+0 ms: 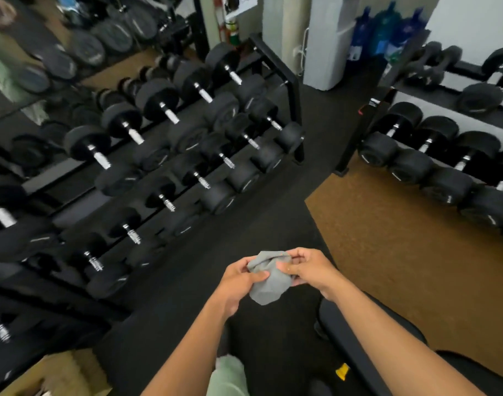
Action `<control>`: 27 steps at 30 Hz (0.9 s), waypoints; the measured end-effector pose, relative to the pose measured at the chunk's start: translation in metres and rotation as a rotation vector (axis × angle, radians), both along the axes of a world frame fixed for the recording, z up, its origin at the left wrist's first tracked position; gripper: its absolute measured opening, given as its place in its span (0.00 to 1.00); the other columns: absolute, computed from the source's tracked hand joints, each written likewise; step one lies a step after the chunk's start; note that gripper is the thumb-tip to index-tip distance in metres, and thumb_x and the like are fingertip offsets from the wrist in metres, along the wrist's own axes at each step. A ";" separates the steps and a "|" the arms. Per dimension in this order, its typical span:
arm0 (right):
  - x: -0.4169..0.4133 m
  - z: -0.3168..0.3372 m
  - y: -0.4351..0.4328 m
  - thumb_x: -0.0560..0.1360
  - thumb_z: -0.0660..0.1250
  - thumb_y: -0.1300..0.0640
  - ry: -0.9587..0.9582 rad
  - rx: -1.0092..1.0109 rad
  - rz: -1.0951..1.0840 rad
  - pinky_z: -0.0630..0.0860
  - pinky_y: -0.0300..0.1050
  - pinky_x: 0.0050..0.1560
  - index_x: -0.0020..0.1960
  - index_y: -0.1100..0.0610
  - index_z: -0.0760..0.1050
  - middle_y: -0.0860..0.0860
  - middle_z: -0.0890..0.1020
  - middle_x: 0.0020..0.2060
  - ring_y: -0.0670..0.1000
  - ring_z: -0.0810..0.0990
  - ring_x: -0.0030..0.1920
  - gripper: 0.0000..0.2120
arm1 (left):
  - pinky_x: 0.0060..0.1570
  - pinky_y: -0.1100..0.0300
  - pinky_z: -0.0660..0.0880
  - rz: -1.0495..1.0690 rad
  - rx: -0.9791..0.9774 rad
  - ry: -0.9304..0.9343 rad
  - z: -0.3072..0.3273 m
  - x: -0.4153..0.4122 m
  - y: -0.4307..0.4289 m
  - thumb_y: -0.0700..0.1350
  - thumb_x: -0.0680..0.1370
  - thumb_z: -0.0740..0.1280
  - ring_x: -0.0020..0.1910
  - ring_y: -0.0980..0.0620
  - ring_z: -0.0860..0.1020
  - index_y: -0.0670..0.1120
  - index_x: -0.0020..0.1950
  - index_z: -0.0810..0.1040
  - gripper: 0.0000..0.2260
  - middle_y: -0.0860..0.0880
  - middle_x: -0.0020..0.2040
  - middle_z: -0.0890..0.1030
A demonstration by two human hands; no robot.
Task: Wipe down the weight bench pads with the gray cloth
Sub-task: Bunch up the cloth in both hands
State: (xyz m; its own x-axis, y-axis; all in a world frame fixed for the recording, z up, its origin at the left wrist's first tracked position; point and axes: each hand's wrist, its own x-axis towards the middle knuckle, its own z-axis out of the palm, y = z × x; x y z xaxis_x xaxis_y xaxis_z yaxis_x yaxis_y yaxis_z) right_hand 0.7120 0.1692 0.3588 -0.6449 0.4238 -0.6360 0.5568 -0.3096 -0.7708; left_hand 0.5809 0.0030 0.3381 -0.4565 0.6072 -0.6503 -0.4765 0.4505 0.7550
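A bunched gray cloth [268, 282] hangs in front of me, held between both hands above the black floor. My left hand [236, 284] grips its left side, thumb pressed across the fabric. My right hand [307, 270] pinches the cloth's upper right part with its fingertips. The black weight bench pad [358, 332] lies low at the right, partly hidden under my right forearm. Both hands are to the upper left of the pad and do not touch it.
A long rack of black dumbbells [158, 144] fills the left side. A second dumbbell rack [433, 161] stands at the right, on a brown mat [401, 247]. Black rubber floor [273, 218] runs between them. A cardboard box [56, 372] sits bottom left.
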 end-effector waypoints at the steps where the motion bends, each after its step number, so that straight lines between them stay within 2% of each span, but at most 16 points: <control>1: -0.020 -0.003 -0.002 0.72 0.79 0.61 -0.009 -0.001 0.038 0.84 0.46 0.43 0.57 0.55 0.81 0.52 0.88 0.47 0.49 0.88 0.48 0.15 | 0.57 0.49 0.83 0.024 -0.007 0.003 -0.004 -0.019 -0.005 0.39 0.74 0.78 0.56 0.47 0.86 0.48 0.62 0.83 0.17 0.47 0.57 0.87; 4: -0.093 -0.019 -0.012 0.71 0.79 0.63 -0.050 0.020 0.121 0.85 0.46 0.45 0.58 0.53 0.81 0.50 0.88 0.48 0.49 0.87 0.49 0.17 | 0.58 0.47 0.83 0.077 -0.025 0.012 -0.021 -0.083 -0.021 0.40 0.74 0.79 0.55 0.46 0.86 0.48 0.61 0.83 0.17 0.47 0.56 0.88; 7: -0.178 -0.042 -0.024 0.72 0.78 0.64 -0.089 0.057 0.129 0.83 0.41 0.41 0.55 0.50 0.81 0.49 0.87 0.48 0.48 0.87 0.49 0.16 | 0.58 0.45 0.83 0.117 -0.058 0.032 -0.047 -0.160 -0.035 0.42 0.73 0.80 0.55 0.46 0.86 0.49 0.59 0.84 0.15 0.48 0.54 0.88; 10: -0.270 -0.082 -0.038 0.72 0.78 0.64 -0.118 0.057 0.108 0.86 0.48 0.45 0.55 0.52 0.82 0.52 0.87 0.48 0.50 0.87 0.49 0.15 | 0.59 0.43 0.83 0.146 -0.117 0.058 -0.082 -0.249 -0.047 0.42 0.72 0.81 0.54 0.47 0.87 0.51 0.57 0.85 0.15 0.50 0.53 0.88; 12: -0.329 -0.108 -0.048 0.71 0.78 0.64 -0.147 0.061 0.105 0.86 0.51 0.46 0.53 0.52 0.83 0.53 0.87 0.47 0.50 0.87 0.48 0.14 | 0.58 0.45 0.83 0.182 -0.157 0.076 -0.106 -0.305 -0.054 0.41 0.72 0.81 0.53 0.48 0.87 0.52 0.57 0.85 0.16 0.50 0.52 0.88; 17: -0.460 -0.180 -0.061 0.71 0.75 0.64 -0.187 0.051 0.090 0.86 0.50 0.46 0.50 0.50 0.83 0.51 0.87 0.45 0.51 0.87 0.48 0.12 | 0.54 0.53 0.84 0.281 -0.277 0.143 -0.182 -0.425 -0.061 0.41 0.72 0.80 0.52 0.52 0.86 0.53 0.59 0.82 0.18 0.51 0.53 0.87; 21: -0.537 -0.250 -0.061 0.71 0.72 0.65 -0.217 0.101 0.073 0.86 0.51 0.47 0.48 0.47 0.83 0.49 0.87 0.44 0.50 0.87 0.47 0.14 | 0.58 0.53 0.82 0.306 -0.348 0.254 -0.249 -0.491 -0.050 0.44 0.73 0.79 0.55 0.53 0.82 0.56 0.63 0.80 0.21 0.54 0.57 0.83; 25: -0.582 -0.313 -0.052 0.70 0.72 0.65 -0.270 0.130 0.028 0.85 0.48 0.50 0.46 0.45 0.83 0.45 0.87 0.42 0.46 0.85 0.48 0.14 | 0.49 0.64 0.77 0.308 -0.374 0.347 -0.303 -0.524 -0.031 0.43 0.75 0.77 0.55 0.54 0.80 0.54 0.68 0.77 0.23 0.53 0.60 0.80; 27: -0.593 -0.338 -0.047 0.70 0.72 0.64 -0.286 0.118 0.011 0.85 0.48 0.51 0.47 0.45 0.84 0.45 0.87 0.44 0.46 0.85 0.49 0.15 | 0.52 0.62 0.78 0.292 -0.396 0.388 -0.325 -0.532 -0.024 0.43 0.75 0.77 0.59 0.52 0.79 0.53 0.71 0.76 0.25 0.51 0.63 0.78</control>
State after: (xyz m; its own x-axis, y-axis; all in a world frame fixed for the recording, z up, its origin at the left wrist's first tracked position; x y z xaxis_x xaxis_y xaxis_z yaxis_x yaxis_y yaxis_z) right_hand 0.1194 0.1227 0.0208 -0.4518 0.4994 -0.7392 0.7591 -0.2200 -0.6126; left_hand 0.0489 -0.0213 0.0131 -0.8151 0.1681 -0.5544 -0.3473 0.6241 0.6999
